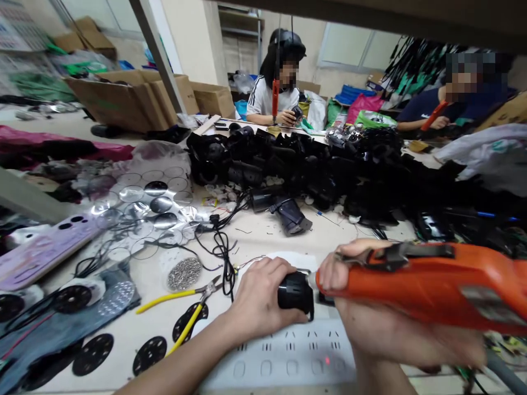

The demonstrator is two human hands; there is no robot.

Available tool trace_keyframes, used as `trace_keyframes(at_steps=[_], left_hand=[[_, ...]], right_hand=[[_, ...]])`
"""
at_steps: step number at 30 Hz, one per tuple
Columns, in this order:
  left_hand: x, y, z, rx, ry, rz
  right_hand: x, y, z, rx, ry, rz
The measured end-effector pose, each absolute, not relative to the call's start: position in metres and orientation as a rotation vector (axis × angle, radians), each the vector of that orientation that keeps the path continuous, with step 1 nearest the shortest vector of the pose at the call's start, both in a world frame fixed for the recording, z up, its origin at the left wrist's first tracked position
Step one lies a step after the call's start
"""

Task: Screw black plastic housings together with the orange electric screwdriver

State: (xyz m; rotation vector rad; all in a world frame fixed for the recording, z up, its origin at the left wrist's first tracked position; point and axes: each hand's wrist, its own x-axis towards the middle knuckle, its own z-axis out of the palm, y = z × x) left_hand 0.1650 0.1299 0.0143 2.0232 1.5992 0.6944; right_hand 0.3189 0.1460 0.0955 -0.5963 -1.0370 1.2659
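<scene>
My left hand (pixel 263 299) is wrapped round a black, round plastic housing (pixel 293 296) and steadies it on its side above a white power strip (pixel 284 351). In my right hand (pixel 349 285) lies an orange electric screwdriver (pixel 420 282), held level with its tip pointing left at the housing's end face. The tip appears to meet the housing, though my fingers partly hide that spot. Left of my left hand are yellow-handled cutting pliers (pixel 197 299) and a small heap of silver screws (pixel 184 273).
Black plastic parts (pixel 288 159) are piled across the back of the table. Black cables (pixel 224 247), perforated black discs (pixel 150 354) and a purple phone (pixel 49 252) lie left. Two people sit opposite, one a co-worker in a white shirt (pixel 263 99). Cardboard boxes (pixel 123 99) stand behind.
</scene>
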Motion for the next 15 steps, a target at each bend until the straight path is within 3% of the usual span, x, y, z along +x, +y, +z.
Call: trace_keyframes(at_steps=[15], left_hand=[[0.164,0.131,0.008,1.969,1.618,0.703]], right_hand=[[0.281,0.171,0.078,-0.559,-0.950,1.262]])
